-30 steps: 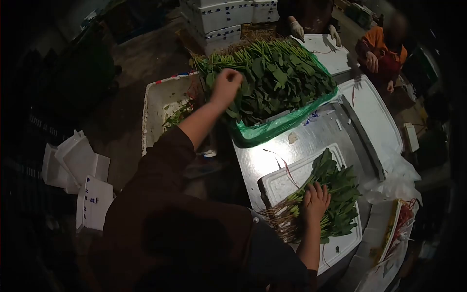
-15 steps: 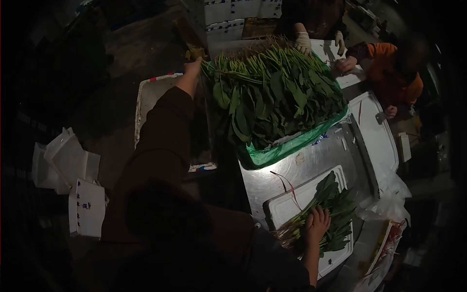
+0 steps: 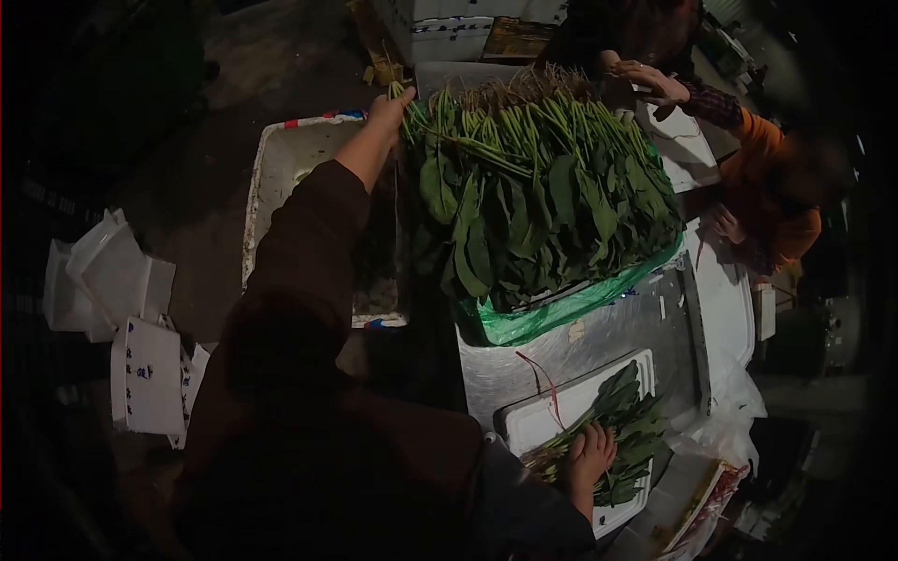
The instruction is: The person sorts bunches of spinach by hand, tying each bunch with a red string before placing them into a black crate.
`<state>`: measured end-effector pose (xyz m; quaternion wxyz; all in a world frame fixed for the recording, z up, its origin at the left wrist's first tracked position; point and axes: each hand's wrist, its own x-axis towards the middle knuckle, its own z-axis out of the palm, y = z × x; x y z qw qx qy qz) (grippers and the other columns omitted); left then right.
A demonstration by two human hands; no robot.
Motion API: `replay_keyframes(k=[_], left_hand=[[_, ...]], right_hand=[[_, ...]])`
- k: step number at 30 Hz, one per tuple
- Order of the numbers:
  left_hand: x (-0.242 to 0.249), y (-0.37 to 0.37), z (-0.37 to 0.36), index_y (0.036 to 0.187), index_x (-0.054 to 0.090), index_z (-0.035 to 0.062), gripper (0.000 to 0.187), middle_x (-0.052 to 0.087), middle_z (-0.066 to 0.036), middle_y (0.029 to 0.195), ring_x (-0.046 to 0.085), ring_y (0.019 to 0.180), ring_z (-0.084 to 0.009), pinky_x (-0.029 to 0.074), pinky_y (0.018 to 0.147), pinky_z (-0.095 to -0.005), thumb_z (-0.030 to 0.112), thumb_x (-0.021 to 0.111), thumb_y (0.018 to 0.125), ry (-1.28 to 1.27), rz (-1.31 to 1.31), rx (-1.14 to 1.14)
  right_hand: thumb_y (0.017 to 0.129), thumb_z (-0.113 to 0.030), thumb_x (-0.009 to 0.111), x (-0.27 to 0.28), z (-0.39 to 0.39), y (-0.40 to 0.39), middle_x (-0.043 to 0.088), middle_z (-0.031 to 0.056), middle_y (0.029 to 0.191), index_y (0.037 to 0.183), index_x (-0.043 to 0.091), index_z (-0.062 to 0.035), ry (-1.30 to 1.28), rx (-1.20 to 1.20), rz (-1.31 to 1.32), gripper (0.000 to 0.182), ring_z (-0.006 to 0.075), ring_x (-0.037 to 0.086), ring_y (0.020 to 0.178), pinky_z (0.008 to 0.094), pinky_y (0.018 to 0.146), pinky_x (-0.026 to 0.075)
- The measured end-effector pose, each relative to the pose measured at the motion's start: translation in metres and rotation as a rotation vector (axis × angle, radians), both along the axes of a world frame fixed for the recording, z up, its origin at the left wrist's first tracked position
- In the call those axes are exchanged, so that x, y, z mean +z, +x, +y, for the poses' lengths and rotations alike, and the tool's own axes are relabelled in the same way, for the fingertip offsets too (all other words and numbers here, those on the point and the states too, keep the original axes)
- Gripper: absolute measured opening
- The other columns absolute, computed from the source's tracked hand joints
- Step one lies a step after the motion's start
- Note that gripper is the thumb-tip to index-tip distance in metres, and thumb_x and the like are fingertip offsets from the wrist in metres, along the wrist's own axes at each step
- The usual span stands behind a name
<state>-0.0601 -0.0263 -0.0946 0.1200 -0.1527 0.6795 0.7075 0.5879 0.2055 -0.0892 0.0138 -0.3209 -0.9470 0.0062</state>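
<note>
My left hand (image 3: 388, 114) is closed on green stems at the left corner of a large pile of leafy greens (image 3: 552, 201). The pile lies in a container lined with green plastic (image 3: 533, 323), roots toward the far side. Lower right, my right hand (image 3: 591, 455) rests with fingers spread on a smaller bunch of greens (image 3: 631, 430). That bunch lies on a white foam lid (image 3: 533, 416), with a red tie (image 3: 554, 393) beside it.
A metal table (image 3: 486, 374) bears the container and lid. Left stands a white foam box (image 3: 267, 178); foam pieces (image 3: 108, 276) lie farther left. A person in orange (image 3: 790, 234) and another person stand at the upper right. Plastic bags (image 3: 739, 402) hang at the right.
The view has shifted slightly. The orange-clad person's hand has reached up toward the other person at the pile's far right corner. My hands keep their places on the greens.
</note>
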Motion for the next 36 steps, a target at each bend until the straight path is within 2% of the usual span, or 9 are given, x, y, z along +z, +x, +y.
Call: replay_keyframes(k=[5,7,12,17,23,27,30,32,36], left_hand=[[0.021,0.003,0.001,0.128,0.038,0.0025,0.049,0.052,-0.013,0.109,0.055,0.106,-0.0294,0.045,0.080,-0.0445,0.029,0.055,0.091,-0.100,0.316,0.059],[0.042,0.007,0.006,0.131,0.033,0.0043,0.049,0.055,-0.011,0.097,0.061,0.075,-0.0229,0.045,0.063,-0.0409,0.025,0.052,0.090,0.132,0.426,0.179],[0.083,0.009,-0.003,0.116,0.040,0.0045,0.034,0.051,-0.009,0.085,0.056,0.062,-0.0187,0.042,0.056,-0.0383,0.024,0.051,0.091,0.256,0.629,0.210],[0.109,0.019,-0.014,0.093,0.049,0.0031,0.025,0.049,-0.007,0.069,0.046,0.051,-0.0180,0.037,0.048,-0.0396,0.025,0.058,0.087,-0.110,0.617,0.041],[0.040,-0.019,-0.006,0.090,0.058,-0.0035,0.034,0.048,-0.005,0.059,0.046,0.049,-0.0169,0.037,0.046,-0.0373,0.028,0.069,0.082,-0.161,0.017,-0.277],[0.032,-0.015,0.022,0.070,0.052,0.0003,0.042,0.051,-0.007,0.058,0.046,0.046,-0.0159,0.036,0.044,-0.0341,0.036,0.072,0.079,-0.300,0.071,-0.331],[0.020,-0.025,0.044,0.080,0.059,-0.0046,0.055,0.054,-0.010,0.058,0.052,0.049,-0.0201,0.043,0.047,-0.0363,0.048,0.074,0.073,-0.423,0.147,-0.305],[0.018,-0.037,0.052,0.097,0.061,-0.0068,0.068,0.062,-0.016,0.077,0.061,0.064,-0.0248,0.049,0.059,-0.0392,0.055,0.072,0.069,-0.995,0.234,-0.541],[0.015,-0.045,0.051,0.108,0.060,-0.0043,0.068,0.064,-0.018,0.096,0.063,0.080,-0.0278,0.051,0.070,-0.0412,0.052,0.070,0.071,-1.074,0.248,-0.650]], right_hand=[[0.091,-0.029,0.044,0.000,0.000,-0.001,0.055,0.0091,0.120,0.107,0.060,-0.0116,0.006,-0.014,-0.001,0.029,0.0346,0.039,0.124,0.0516,0.106,0.020],[0.090,-0.029,0.044,-0.001,0.000,0.000,0.055,0.0091,0.120,0.107,0.060,-0.0115,0.011,-0.011,0.005,0.029,0.0346,0.039,0.124,0.0520,0.105,0.020],[0.089,-0.028,0.046,0.001,-0.001,0.000,0.055,0.0090,0.119,0.107,0.060,-0.0111,0.010,-0.008,0.029,0.028,0.0347,0.040,0.123,0.0528,0.105,0.020],[0.087,-0.026,0.049,0.002,0.002,-0.001,0.056,0.0080,0.117,0.105,0.060,-0.0111,0.011,0.019,0.018,0.025,0.0345,0.042,0.120,0.0519,0.104,0.022],[0.086,-0.025,0.051,-0.002,0.002,-0.003,0.057,0.0072,0.115,0.103,0.060,-0.0110,0.072,0.037,0.035,0.024,0.0339,0.044,0.119,0.0514,0.102,0.024],[0.084,-0.026,0.053,0.003,0.004,-0.005,0.057,0.0079,0.115,0.105,0.059,-0.0100,0.074,0.046,0.025,0.027,0.0335,0.044,0.119,0.0507,0.102,0.025],[0.078,-0.022,0.063,0.039,0.003,-0.040,0.056,0.0103,0.116,0.110,0.056,-0.0087,0.101,0.065,-0.056,0.035,0.0321,0.044,0.118,0.0493,0.100,0.027],[0.075,-0.017,0.067,0.076,-0.001,-0.096,0.056,0.0107,0.116,0.114,0.055,-0.0086,0.182,0.161,0.058,0.042,0.0312,0.045,0.116,0.0472,0.097,0.030],[0.072,-0.014,0.066,0.137,-0.024,-0.232,0.056,0.0079,0.116,0.117,0.053,-0.0094,0.186,0.571,0.341,0.047,0.0291,0.050,0.109,0.0404,0.092,0.037]])
